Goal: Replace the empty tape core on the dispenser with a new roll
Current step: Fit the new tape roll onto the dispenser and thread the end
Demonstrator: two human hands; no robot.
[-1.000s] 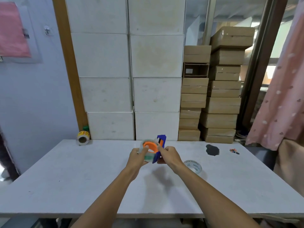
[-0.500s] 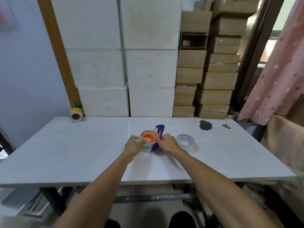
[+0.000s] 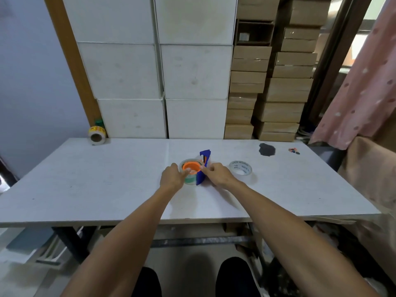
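Seating the new roll point(image 3: 188, 177) squarely over the dispenser's point(image 3: 203, 168) orange hub mid-surface point(image 3: 107, 185) needs even pressure; left hand point(image 3: 171, 177) fingers grasp the roll, right hand point(image 3: 218, 174) grips the dispenser.

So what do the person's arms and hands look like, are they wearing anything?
Nothing at all. Both forearms are bare right up to the bottom of the picture, with no sleeves showing. The left hand and right hand have no gloves, and no watch, bracelet or ring shows.

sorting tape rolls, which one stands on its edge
The yellow-labelled roll at the white table's far left corner stands on edge, hole facing us; the other two lie flat.
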